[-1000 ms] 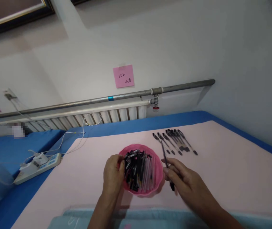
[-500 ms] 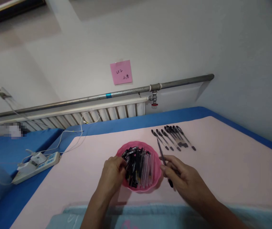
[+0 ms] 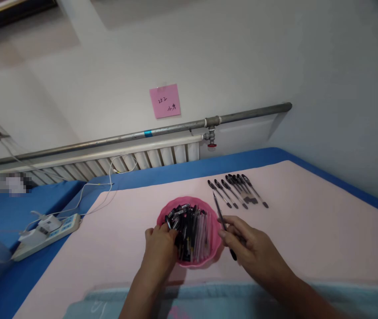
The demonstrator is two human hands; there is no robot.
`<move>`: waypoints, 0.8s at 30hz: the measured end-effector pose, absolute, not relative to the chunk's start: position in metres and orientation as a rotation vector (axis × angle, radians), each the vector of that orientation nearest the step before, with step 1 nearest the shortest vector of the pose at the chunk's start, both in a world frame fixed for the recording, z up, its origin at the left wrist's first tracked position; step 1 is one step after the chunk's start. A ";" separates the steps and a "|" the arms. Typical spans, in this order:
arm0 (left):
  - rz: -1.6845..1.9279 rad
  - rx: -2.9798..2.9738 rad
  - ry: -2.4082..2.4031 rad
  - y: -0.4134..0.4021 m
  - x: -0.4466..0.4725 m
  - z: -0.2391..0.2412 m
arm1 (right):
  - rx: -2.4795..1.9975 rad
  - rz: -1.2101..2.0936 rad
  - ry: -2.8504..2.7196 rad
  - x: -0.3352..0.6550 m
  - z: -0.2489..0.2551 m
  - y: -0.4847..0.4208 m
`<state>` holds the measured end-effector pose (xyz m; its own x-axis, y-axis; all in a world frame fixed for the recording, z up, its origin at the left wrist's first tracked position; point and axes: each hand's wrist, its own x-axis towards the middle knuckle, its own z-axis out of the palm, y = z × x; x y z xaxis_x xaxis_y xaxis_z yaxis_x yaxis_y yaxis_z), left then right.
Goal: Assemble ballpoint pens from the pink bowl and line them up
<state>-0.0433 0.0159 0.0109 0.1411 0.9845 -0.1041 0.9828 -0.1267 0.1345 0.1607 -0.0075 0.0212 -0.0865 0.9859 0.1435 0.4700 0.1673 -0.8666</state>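
Observation:
A pink bowl full of black pen parts and clear tubes sits on the pink mat. My left hand reaches into its near left side, fingers curled among the parts. Just right of the bowl, my right hand pinches a thin black pen that points away from me. Beyond it, a row of several assembled black pens lies side by side on the mat.
The pink mat covers a blue table against a white wall. A white power strip with cables lies at the left. A radiator and a grey pipe run along the wall under a pink note.
My left hand has slid from the bowl's left rim in over the parts. My right hand with the pen has drifted slightly left, toward the bowl.

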 end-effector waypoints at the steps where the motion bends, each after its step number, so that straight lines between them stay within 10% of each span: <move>1: 0.004 2.231 1.954 0.016 -0.043 0.012 | -1.406 0.846 -1.678 0.161 0.021 -0.007; 16: 0.409 2.051 1.966 0.016 -0.045 0.009 | -1.418 0.824 -1.800 0.162 0.018 -0.008; 24: 1.266 0.710 1.145 0.018 -0.055 0.021 | -1.165 0.972 -2.093 0.149 0.010 -0.022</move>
